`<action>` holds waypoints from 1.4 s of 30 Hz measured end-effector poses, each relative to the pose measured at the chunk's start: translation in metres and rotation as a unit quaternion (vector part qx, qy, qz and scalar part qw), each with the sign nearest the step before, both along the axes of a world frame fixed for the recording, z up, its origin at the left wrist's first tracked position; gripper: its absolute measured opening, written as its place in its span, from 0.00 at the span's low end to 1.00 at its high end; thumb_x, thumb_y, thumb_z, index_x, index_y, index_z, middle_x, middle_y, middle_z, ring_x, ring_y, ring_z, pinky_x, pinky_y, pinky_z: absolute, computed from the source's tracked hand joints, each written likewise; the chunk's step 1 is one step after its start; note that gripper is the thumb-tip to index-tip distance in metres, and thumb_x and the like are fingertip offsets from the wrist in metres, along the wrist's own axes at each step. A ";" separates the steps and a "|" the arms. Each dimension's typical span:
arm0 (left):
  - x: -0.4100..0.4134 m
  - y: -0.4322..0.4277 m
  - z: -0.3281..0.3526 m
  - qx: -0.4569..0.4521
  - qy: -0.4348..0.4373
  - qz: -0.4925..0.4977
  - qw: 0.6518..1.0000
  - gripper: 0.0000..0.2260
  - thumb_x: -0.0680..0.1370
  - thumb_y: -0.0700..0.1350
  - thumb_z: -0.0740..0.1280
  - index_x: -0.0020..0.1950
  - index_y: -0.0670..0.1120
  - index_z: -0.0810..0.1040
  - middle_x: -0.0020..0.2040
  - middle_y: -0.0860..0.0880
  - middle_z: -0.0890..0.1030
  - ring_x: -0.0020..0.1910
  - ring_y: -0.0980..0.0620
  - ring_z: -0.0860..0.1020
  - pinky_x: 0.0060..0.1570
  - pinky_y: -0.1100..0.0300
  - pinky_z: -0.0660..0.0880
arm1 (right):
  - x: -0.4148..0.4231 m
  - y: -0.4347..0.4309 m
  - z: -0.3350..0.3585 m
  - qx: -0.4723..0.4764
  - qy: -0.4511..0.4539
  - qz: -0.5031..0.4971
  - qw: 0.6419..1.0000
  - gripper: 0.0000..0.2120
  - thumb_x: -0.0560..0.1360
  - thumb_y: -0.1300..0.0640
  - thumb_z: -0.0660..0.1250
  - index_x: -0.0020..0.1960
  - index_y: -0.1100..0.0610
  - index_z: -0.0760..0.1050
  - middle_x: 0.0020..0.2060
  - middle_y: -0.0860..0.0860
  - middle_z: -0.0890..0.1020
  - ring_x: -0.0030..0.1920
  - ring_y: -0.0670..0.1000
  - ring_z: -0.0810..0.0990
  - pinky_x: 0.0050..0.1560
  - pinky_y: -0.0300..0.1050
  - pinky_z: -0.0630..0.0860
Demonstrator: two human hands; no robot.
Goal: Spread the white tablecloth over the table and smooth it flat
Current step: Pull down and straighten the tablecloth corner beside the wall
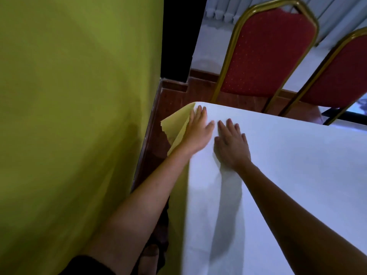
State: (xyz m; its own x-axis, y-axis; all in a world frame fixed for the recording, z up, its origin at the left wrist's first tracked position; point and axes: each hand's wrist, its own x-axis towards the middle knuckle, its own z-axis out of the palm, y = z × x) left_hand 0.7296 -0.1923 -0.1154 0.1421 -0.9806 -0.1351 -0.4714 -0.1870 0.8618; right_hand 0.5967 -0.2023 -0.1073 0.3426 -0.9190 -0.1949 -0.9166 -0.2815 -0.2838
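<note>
The white tablecloth [288, 175] covers the table, which fills the right and lower part of the view. Both hands lie flat on the cloth near the table's far left corner. My left hand [197, 132] rests palm down right at the left edge, fingers apart and pointing away. My right hand [232, 145] lies palm down just to its right, fingers spread. Past the left edge a corner of the cloth [176, 128] hangs off and sticks out, tinted yellow by the wall. A few soft creases run along the cloth under my forearms.
A yellow-green wall [69, 116] stands close on the left, leaving a narrow strip of dark red floor [153, 124] beside the table. Two red chairs with gold frames [266, 52] [341, 80] stand beyond the far edge.
</note>
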 end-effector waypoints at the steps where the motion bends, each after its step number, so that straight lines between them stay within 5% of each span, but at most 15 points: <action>1: -0.009 0.008 -0.003 0.023 -0.129 -0.025 0.991 0.26 0.83 0.48 0.50 0.77 0.42 0.46 0.79 0.46 0.44 0.78 0.48 0.41 0.75 0.50 0.45 | -0.005 0.010 0.001 -0.003 0.024 -0.003 1.000 0.25 0.83 0.49 0.47 0.79 0.49 0.47 0.79 0.51 0.46 0.78 0.55 0.42 0.76 0.57 0.44; 3: -0.021 0.034 -0.012 0.008 -0.288 -0.031 0.957 0.26 0.83 0.51 0.48 0.77 0.42 0.45 0.79 0.47 0.44 0.78 0.48 0.41 0.75 0.45 0.47 | -0.017 0.036 0.000 -0.008 0.061 -0.016 0.998 0.26 0.83 0.47 0.44 0.79 0.50 0.44 0.79 0.51 0.44 0.78 0.54 0.41 0.76 0.57 0.44; 5: -0.028 0.061 -0.017 0.007 -0.310 -0.014 0.951 0.27 0.82 0.53 0.46 0.77 0.42 0.45 0.79 0.47 0.44 0.78 0.47 0.42 0.75 0.45 0.46 | -0.028 0.062 -0.002 -0.006 0.070 -0.024 0.997 0.27 0.82 0.45 0.42 0.79 0.51 0.41 0.79 0.50 0.42 0.78 0.54 0.39 0.76 0.58 0.42; 11: -0.056 0.151 -0.009 0.077 -0.205 0.064 0.973 0.27 0.83 0.50 0.48 0.78 0.43 0.42 0.79 0.46 0.45 0.76 0.44 0.56 0.74 0.48 0.57 | -0.062 0.138 -0.002 0.002 0.054 -0.004 0.999 0.28 0.82 0.45 0.42 0.79 0.52 0.39 0.78 0.50 0.41 0.78 0.54 0.38 0.75 0.58 0.39; 16: -0.083 0.219 -0.004 0.100 -0.157 0.128 0.974 0.26 0.83 0.50 0.49 0.78 0.46 0.44 0.77 0.44 0.58 0.65 0.36 0.72 0.61 0.46 0.71 | -0.080 0.197 -0.010 -0.011 0.052 0.048 0.997 0.28 0.82 0.45 0.41 0.79 0.52 0.38 0.78 0.50 0.40 0.78 0.54 0.37 0.74 0.59 0.37; 25: -0.125 0.345 -0.009 0.107 -0.173 0.164 0.965 0.26 0.82 0.53 0.50 0.78 0.49 0.45 0.72 0.45 0.67 0.60 0.38 0.76 0.55 0.46 0.75 | -0.117 0.311 -0.010 -0.027 0.033 0.125 0.991 0.31 0.78 0.41 0.35 0.78 0.51 0.40 0.77 0.48 0.39 0.78 0.54 0.39 0.73 0.59 0.37; 32: -0.154 0.470 -0.035 0.007 0.053 0.160 0.986 0.34 0.77 0.57 0.61 0.78 0.52 0.47 0.78 0.54 0.56 0.73 0.55 0.63 0.66 0.61 0.67 | -0.123 0.347 -0.014 -0.012 0.088 0.146 0.985 0.32 0.78 0.38 0.36 0.78 0.49 0.36 0.78 0.50 0.38 0.77 0.54 0.36 0.73 0.61 0.35; 36: -0.165 0.507 -0.058 0.001 0.068 0.246 0.967 0.29 0.75 0.53 0.68 0.73 0.49 0.63 0.65 0.58 0.71 0.63 0.58 0.73 0.58 0.63 0.74 | -0.122 0.377 -0.012 -0.023 0.085 0.198 0.976 0.34 0.75 0.37 0.32 0.78 0.47 0.38 0.78 0.48 0.39 0.78 0.54 0.37 0.73 0.61 0.36; 39: -0.167 0.509 -0.065 -0.033 0.041 0.317 0.947 0.13 0.76 0.50 0.68 0.55 0.44 0.77 0.47 0.51 0.81 0.45 0.57 0.78 0.41 0.62 0.74 | -0.121 0.378 -0.012 -0.037 0.096 0.190 0.977 0.33 0.75 0.37 0.32 0.78 0.46 0.38 0.78 0.48 0.40 0.78 0.54 0.38 0.74 0.63 0.39; 42: -0.165 0.507 -0.067 -0.085 -0.023 0.314 0.945 0.16 0.75 0.53 0.62 0.39 0.41 0.76 0.34 0.45 0.77 0.33 0.54 0.73 0.33 0.64 0.66 | -0.119 0.382 -0.012 -0.051 0.101 0.189 0.975 0.32 0.76 0.38 0.34 0.78 0.47 0.39 0.79 0.49 0.41 0.78 0.54 0.39 0.75 0.64 0.41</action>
State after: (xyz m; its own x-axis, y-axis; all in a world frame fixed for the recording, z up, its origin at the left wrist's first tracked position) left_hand 0.5644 0.3147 -0.1821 0.7052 -0.7081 0.0367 -0.3506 -0.3032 0.8861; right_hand 0.4776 0.1796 -0.1197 0.6252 -0.7522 -0.2083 -0.7759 -0.6279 -0.0615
